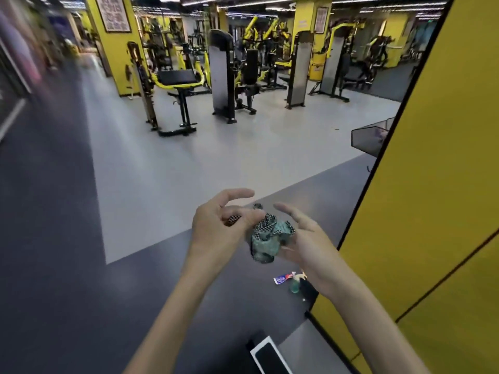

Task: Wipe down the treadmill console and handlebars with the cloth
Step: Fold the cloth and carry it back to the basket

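Teal checked cloth [266,238] sits bunched between both hands, held in the air. The left hand [221,228], at its nine o'clock, pinches an edge with curled fingers and thumb; the right hand [307,249], at three o'clock, cradles it on loosely straight fingers. Weight machines [224,76] stand at twelve.

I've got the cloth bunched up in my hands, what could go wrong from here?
1. The cloth is wadded; the left hand pinches part of it and the right hand is open beside it, so it may drop.
2. A tube and a green bottle lie on the floor by the yellow wall, easy to kick or step on.
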{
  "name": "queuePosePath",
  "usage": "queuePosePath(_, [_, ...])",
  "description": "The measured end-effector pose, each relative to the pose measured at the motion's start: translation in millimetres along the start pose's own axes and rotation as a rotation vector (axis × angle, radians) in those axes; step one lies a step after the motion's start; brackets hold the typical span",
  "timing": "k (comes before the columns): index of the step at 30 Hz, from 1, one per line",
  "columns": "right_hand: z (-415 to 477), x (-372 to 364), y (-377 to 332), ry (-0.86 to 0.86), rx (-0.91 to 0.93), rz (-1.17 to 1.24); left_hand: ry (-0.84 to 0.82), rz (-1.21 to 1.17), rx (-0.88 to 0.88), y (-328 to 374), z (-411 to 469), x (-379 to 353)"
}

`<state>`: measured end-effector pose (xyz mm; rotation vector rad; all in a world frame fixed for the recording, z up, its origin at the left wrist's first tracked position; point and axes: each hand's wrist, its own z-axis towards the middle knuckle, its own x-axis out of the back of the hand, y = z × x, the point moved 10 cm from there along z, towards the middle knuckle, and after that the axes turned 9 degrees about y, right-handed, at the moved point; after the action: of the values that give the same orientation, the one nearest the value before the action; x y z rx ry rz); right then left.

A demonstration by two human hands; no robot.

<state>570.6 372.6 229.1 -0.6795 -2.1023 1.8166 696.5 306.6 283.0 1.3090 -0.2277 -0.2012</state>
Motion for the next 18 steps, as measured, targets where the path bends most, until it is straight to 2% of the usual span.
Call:
queuePosePath(5, [72.9, -47.7, -8.6, -0.188, 0.052, -0.061, 0.091, 0.043, -0.001, -15.5, 67.2, 19.3])
queuePosePath(11, [158.9, -89.9, -12.9, -0.321, 0.061, -0.051, -0.024, 0.096, -0.006, -38.2, 146.5, 11.0])
queuePosePath(18, [245.0, -135.2, -13.9, -0.458, 0.089, -0.084, 0.151, 0.035, 0.054, -83.3, 234.6, 36.6])
